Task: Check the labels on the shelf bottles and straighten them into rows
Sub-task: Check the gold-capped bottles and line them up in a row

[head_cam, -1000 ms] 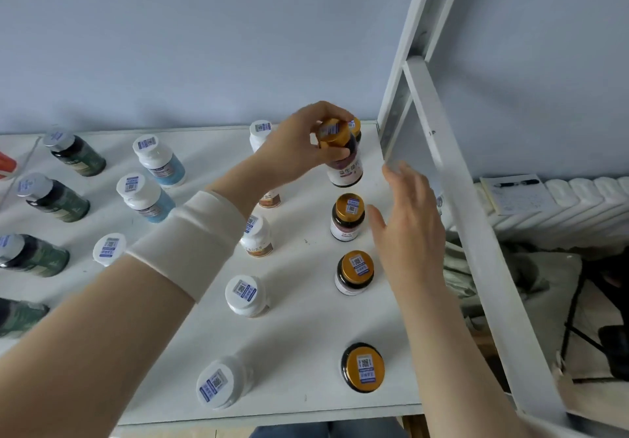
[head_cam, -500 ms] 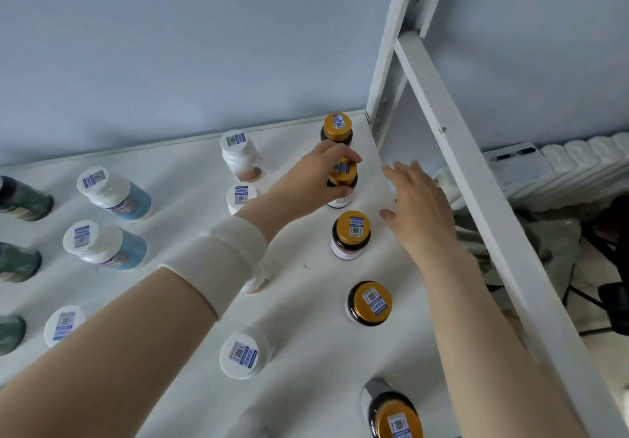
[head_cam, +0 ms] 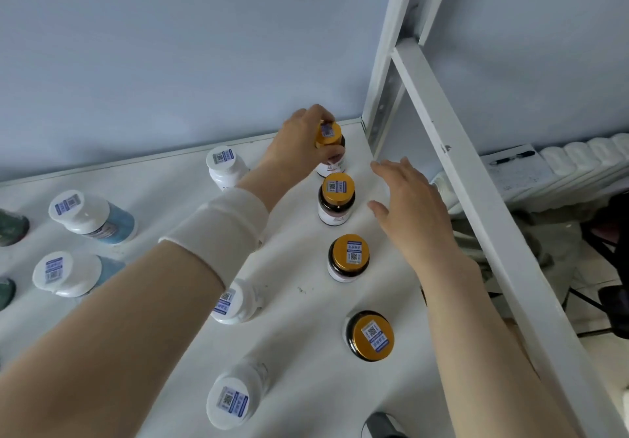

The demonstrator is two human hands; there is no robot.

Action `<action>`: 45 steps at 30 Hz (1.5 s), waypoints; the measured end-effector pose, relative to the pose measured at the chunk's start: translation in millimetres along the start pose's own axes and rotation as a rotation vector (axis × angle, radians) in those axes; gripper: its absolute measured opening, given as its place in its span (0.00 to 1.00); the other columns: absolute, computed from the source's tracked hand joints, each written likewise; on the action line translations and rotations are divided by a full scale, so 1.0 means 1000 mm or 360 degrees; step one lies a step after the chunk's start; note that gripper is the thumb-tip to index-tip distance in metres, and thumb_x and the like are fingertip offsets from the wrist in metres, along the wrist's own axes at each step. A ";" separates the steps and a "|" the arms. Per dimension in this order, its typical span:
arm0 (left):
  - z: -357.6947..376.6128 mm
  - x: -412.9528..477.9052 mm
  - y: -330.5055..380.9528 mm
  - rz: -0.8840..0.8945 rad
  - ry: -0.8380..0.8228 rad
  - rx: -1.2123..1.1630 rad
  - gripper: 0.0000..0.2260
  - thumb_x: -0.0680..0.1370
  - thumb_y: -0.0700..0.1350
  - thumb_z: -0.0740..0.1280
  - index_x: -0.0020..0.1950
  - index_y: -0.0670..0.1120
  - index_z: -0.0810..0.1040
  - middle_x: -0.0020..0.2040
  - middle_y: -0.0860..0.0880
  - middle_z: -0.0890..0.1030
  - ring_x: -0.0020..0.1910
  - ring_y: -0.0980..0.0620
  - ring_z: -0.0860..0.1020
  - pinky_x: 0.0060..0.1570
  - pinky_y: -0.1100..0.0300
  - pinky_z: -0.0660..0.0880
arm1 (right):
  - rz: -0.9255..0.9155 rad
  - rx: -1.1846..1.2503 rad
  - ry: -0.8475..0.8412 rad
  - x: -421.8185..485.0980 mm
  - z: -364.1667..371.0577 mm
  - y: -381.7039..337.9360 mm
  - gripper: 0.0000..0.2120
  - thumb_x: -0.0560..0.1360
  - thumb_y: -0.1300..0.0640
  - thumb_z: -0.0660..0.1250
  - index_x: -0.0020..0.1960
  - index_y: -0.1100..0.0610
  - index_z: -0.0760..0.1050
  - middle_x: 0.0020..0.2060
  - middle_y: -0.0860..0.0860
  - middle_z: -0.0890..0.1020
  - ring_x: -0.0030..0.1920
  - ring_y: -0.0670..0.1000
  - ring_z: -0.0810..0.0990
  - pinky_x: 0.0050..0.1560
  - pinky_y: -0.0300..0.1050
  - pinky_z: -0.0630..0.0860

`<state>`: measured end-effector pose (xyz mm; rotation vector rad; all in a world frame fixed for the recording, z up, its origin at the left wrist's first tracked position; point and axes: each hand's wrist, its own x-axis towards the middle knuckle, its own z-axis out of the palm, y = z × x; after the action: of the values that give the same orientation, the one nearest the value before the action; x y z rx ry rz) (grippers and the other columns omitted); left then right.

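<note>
Bottles stand on a white shelf [head_cam: 306, 301], and each lid has a small blue sticker on top. At the far left edge, two dark green bottles [head_cam: 12, 226] are partly cut off. Next to them are two bottles with white lids and blue sides [head_cam: 92, 216], one behind the other. Going right, there is a line of white bottles: one far back [head_cam: 224, 167], one in the middle [head_cam: 235, 301] partly hidden under the arm, and one near [head_cam: 235, 400].

The left hand [head_cam: 299, 151] reaches across them to the far right corner. A white band [head_cam: 218, 230] wraps the wrist. Its fingers [head_cam: 332, 151] pinch the farthest brown bottle with a gold lid [head_cam: 328, 134], which looks to be standing on the shelf close to the back wall.

Three more gold-lid bottles make a line coming nearer: a second one [head_cam: 337, 199], a third [head_cam: 349, 257] and a fourth [head_cam: 371, 335]. They stand apart from each other.

The right hand [head_cam: 412, 206] hovers just to the right of the second bottle. Its fingers [head_cam: 384, 168] are spread and hold nothing. Right of it is the white metal shelf post [head_cam: 476, 199]. Past the post, a paper with a pen [head_cam: 514, 165] lies on a white radiator [head_cam: 578, 158].
</note>
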<state>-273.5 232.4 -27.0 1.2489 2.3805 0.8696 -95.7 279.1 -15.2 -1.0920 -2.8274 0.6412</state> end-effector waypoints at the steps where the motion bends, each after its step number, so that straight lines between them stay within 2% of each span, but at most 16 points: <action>1: -0.007 -0.002 0.000 -0.0068 0.0069 -0.0163 0.18 0.73 0.45 0.71 0.60 0.45 0.72 0.58 0.45 0.75 0.54 0.47 0.75 0.50 0.60 0.72 | 0.0011 0.0137 0.0066 0.001 -0.001 -0.001 0.24 0.77 0.55 0.61 0.72 0.53 0.60 0.71 0.52 0.66 0.73 0.52 0.59 0.68 0.48 0.61; 6: -0.059 -0.040 0.010 -0.0193 0.0042 -0.1322 0.12 0.75 0.41 0.68 0.57 0.47 0.73 0.56 0.45 0.76 0.52 0.48 0.80 0.48 0.58 0.80 | 0.0169 0.1220 0.0232 0.002 -0.018 -0.025 0.26 0.76 0.44 0.59 0.71 0.50 0.60 0.65 0.46 0.72 0.61 0.44 0.74 0.54 0.32 0.71; 8: -0.071 -0.061 0.019 -0.0086 -0.0055 -0.1534 0.13 0.73 0.41 0.66 0.57 0.48 0.73 0.57 0.44 0.77 0.52 0.49 0.80 0.50 0.57 0.79 | 0.0123 0.1591 0.0115 -0.001 -0.027 -0.036 0.30 0.71 0.39 0.58 0.69 0.51 0.63 0.59 0.48 0.76 0.50 0.46 0.81 0.44 0.37 0.77; 10: -0.074 -0.080 0.025 -0.0029 -0.0095 -0.1696 0.13 0.73 0.40 0.64 0.57 0.48 0.72 0.56 0.45 0.77 0.52 0.50 0.79 0.51 0.55 0.78 | 0.0021 0.1974 -0.0057 -0.010 -0.033 -0.040 0.29 0.69 0.42 0.60 0.66 0.54 0.65 0.54 0.53 0.78 0.41 0.49 0.83 0.38 0.40 0.78; 12: -0.074 -0.098 0.025 -0.0029 -0.0104 -0.1797 0.12 0.75 0.44 0.64 0.57 0.49 0.72 0.54 0.48 0.79 0.53 0.49 0.78 0.51 0.54 0.78 | -0.0162 0.2131 -0.0152 -0.022 -0.037 -0.040 0.21 0.71 0.52 0.66 0.63 0.52 0.66 0.54 0.55 0.78 0.41 0.49 0.83 0.40 0.39 0.78; 14: -0.073 -0.112 0.024 -0.0066 -0.0085 -0.1776 0.12 0.75 0.50 0.64 0.58 0.51 0.71 0.50 0.50 0.81 0.53 0.48 0.79 0.50 0.54 0.78 | -0.0316 0.2055 -0.0159 -0.033 -0.037 -0.041 0.22 0.70 0.63 0.69 0.59 0.47 0.67 0.58 0.55 0.75 0.48 0.47 0.81 0.46 0.38 0.78; 16: -0.074 -0.123 0.024 -0.0089 0.0001 -0.1653 0.10 0.77 0.49 0.63 0.57 0.51 0.71 0.49 0.47 0.81 0.51 0.49 0.80 0.47 0.56 0.79 | -0.0405 0.1993 -0.0170 -0.043 -0.035 -0.045 0.24 0.68 0.66 0.67 0.57 0.46 0.66 0.59 0.54 0.74 0.52 0.45 0.80 0.50 0.37 0.76; 19: -0.079 -0.138 0.022 -0.0008 0.0136 -0.1597 0.08 0.76 0.44 0.67 0.54 0.50 0.72 0.51 0.47 0.79 0.49 0.50 0.80 0.45 0.58 0.79 | -0.0334 0.2034 -0.0202 -0.058 -0.028 -0.055 0.21 0.72 0.59 0.68 0.59 0.45 0.65 0.58 0.54 0.76 0.51 0.48 0.82 0.49 0.38 0.77; 22: -0.080 -0.156 0.014 0.0239 0.0097 -0.1561 0.12 0.74 0.40 0.67 0.56 0.51 0.74 0.58 0.49 0.79 0.56 0.47 0.77 0.51 0.51 0.77 | -0.0065 0.2266 -0.0240 -0.072 -0.023 -0.060 0.17 0.73 0.49 0.65 0.59 0.48 0.67 0.49 0.53 0.80 0.39 0.50 0.82 0.42 0.40 0.79; 25: -0.075 -0.173 0.010 0.0270 0.0080 -0.1524 0.16 0.73 0.43 0.66 0.61 0.52 0.73 0.63 0.49 0.76 0.63 0.46 0.75 0.58 0.46 0.73 | -0.0168 0.2183 -0.0196 -0.086 -0.015 -0.058 0.18 0.70 0.58 0.68 0.58 0.50 0.68 0.53 0.48 0.79 0.47 0.49 0.82 0.50 0.44 0.79; 29: -0.065 -0.188 0.010 0.0072 0.0062 -0.1726 0.15 0.75 0.41 0.65 0.61 0.52 0.73 0.52 0.53 0.81 0.51 0.53 0.79 0.48 0.60 0.76 | -0.0377 0.2061 0.0012 -0.103 -0.010 -0.060 0.23 0.66 0.66 0.70 0.54 0.48 0.68 0.57 0.49 0.76 0.56 0.44 0.79 0.51 0.37 0.76; 32: -0.059 -0.196 0.009 -0.0009 0.0024 -0.2047 0.19 0.74 0.42 0.69 0.64 0.47 0.71 0.58 0.49 0.80 0.57 0.49 0.78 0.52 0.57 0.76 | -0.0548 0.1734 0.0251 -0.115 -0.013 -0.066 0.25 0.66 0.65 0.71 0.56 0.43 0.69 0.62 0.52 0.73 0.62 0.50 0.75 0.54 0.44 0.78; 34: -0.057 -0.201 0.014 -0.0066 -0.0006 -0.2228 0.29 0.71 0.48 0.73 0.67 0.40 0.68 0.64 0.44 0.76 0.62 0.46 0.75 0.56 0.55 0.75 | -0.0694 0.1425 0.0497 -0.123 -0.013 -0.068 0.26 0.67 0.63 0.72 0.61 0.47 0.68 0.62 0.54 0.72 0.61 0.54 0.75 0.52 0.45 0.78; 38: -0.058 -0.215 0.029 -0.0033 0.0006 -0.2331 0.31 0.67 0.49 0.76 0.65 0.39 0.70 0.60 0.44 0.79 0.61 0.47 0.76 0.57 0.57 0.74 | -0.0803 0.1305 0.0805 -0.141 -0.004 -0.066 0.25 0.67 0.62 0.73 0.60 0.55 0.66 0.60 0.53 0.70 0.60 0.57 0.75 0.51 0.45 0.79; 42: -0.063 -0.242 0.053 0.0167 0.0177 -0.1926 0.28 0.64 0.46 0.78 0.61 0.47 0.73 0.56 0.50 0.82 0.60 0.51 0.77 0.57 0.60 0.73 | -0.0588 0.1378 0.0854 -0.158 0.006 -0.060 0.26 0.64 0.69 0.75 0.54 0.54 0.65 0.60 0.55 0.72 0.60 0.56 0.77 0.54 0.45 0.78; 45: -0.062 -0.268 0.072 0.0267 0.0363 -0.1458 0.24 0.64 0.49 0.77 0.58 0.52 0.77 0.56 0.53 0.81 0.59 0.51 0.78 0.59 0.61 0.72 | -0.0512 0.1388 0.0782 -0.169 0.012 -0.061 0.27 0.64 0.65 0.77 0.53 0.52 0.65 0.58 0.52 0.74 0.58 0.53 0.79 0.53 0.40 0.77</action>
<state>-108.7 20.0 65.9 0.9747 1.6251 1.9312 -9.7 124.4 15.4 -0.5137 -1.8927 1.1900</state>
